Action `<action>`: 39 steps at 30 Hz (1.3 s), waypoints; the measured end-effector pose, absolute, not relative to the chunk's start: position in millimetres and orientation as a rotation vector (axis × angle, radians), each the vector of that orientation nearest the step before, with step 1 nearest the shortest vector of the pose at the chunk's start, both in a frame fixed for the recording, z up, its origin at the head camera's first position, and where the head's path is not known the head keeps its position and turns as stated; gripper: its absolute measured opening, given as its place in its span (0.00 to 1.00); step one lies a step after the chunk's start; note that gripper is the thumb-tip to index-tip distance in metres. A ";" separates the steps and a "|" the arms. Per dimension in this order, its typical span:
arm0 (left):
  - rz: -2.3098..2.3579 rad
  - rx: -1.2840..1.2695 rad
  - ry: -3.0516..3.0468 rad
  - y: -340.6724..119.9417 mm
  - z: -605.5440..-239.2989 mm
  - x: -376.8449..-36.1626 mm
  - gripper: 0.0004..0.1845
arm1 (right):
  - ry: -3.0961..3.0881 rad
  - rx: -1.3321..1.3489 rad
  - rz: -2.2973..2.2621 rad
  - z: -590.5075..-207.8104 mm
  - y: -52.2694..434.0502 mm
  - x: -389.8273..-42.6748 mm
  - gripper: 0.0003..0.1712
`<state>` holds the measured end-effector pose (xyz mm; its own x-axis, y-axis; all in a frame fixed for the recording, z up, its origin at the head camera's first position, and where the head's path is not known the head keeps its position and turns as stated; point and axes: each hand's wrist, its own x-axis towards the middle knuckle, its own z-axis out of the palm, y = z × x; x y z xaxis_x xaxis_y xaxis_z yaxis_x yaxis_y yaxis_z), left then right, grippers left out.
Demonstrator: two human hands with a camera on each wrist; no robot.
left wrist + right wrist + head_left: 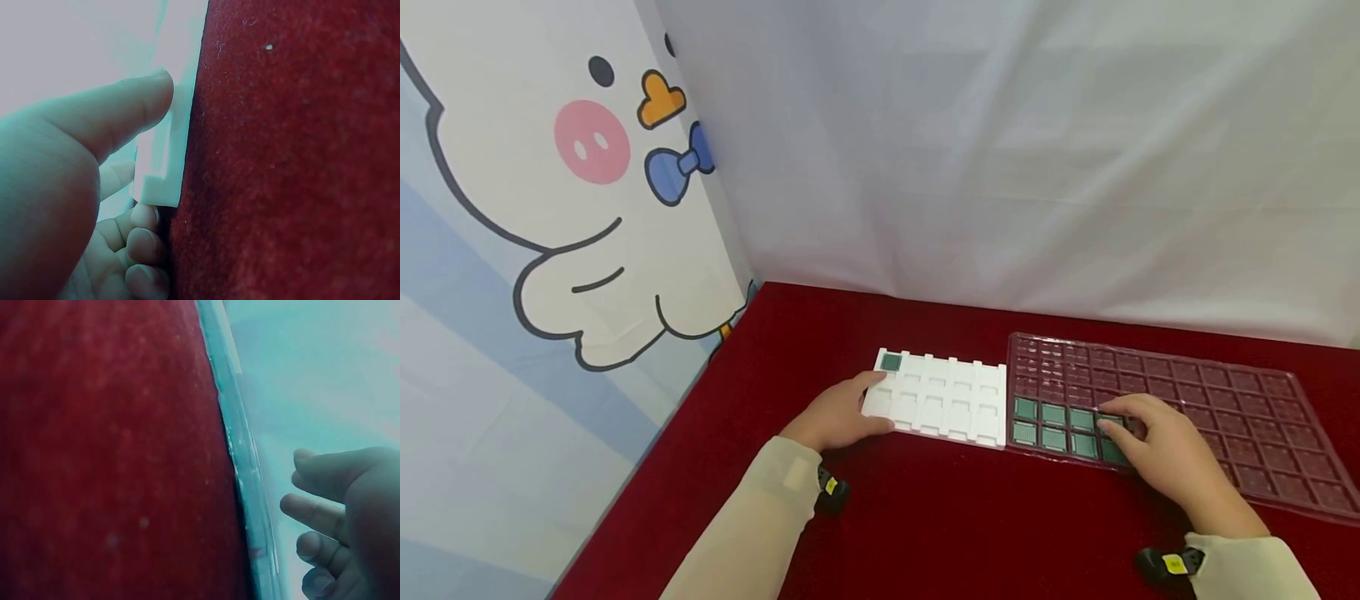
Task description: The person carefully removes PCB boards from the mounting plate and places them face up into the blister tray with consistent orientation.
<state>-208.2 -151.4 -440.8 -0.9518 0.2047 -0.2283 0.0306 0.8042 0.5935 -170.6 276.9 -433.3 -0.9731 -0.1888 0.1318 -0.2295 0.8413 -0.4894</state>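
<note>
Beige sleeves point(752, 533); black-and-yellow wrist devices point(831, 490) by bare hands.

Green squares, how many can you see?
9: one green square sits in the white tray's far-left pocket; eight lie in two rows in the clear tray. The right hand covers some, so more may hide.

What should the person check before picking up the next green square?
1. White tray held steady by left hand: ok.
2. White tray has empty pockets; only one green square in its far left corner: ok.
3. Green squares left in the clear tray: ok.
4. Right hand over those squares: ok.
5. Right hand's fingers already pinching a square: cannot tell.
6. Trays side by side on the red cloth: ok.
</note>
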 end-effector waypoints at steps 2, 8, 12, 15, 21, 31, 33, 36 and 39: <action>0.881 0.183 2.712 -151.4 -440.8 -208.5 0.44 | -2.935 0.348 0.799 -432.4 274.1 -171.4 0.17; 0.878 0.179 2.713 -151.1 -441.1 -208.5 0.44 | -2.945 0.406 0.772 -427.0 267.3 -175.6 0.18; 0.875 0.184 2.718 -151.7 -441.3 -208.6 0.44 | -2.956 0.450 0.766 -424.4 260.6 -179.0 0.19; 0.876 0.189 2.718 -152.0 -441.4 -208.6 0.44 | -2.965 0.479 0.754 -422.5 254.8 -181.6 0.21; 0.887 0.188 2.714 -151.7 -439.9 -208.1 0.44 | -2.974 0.513 0.739 -416.3 241.9 -185.3 0.23; 0.887 0.197 2.716 -151.0 -439.9 -208.0 0.44 | -2.981 0.554 0.746 -411.8 221.3 -192.1 0.23; 0.886 0.196 2.716 -151.0 -440.0 -207.9 0.44 | -2.981 0.566 0.751 -411.2 216.7 -193.8 0.23; 0.887 0.193 2.715 -151.1 -440.2 -207.9 0.44 | -2.988 0.573 0.761 -409.7 209.2 -196.8 0.23; 0.890 0.190 2.716 -151.2 -439.8 -208.1 0.44 | -2.986 0.595 0.774 -408.0 200.9 -200.4 0.23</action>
<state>-208.1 -151.2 -439.8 -0.9532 0.2085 -0.2190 0.0386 0.8021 0.5960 -200.4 200.9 -408.0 -0.9283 -0.3599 0.0931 -0.3598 0.8070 -0.4682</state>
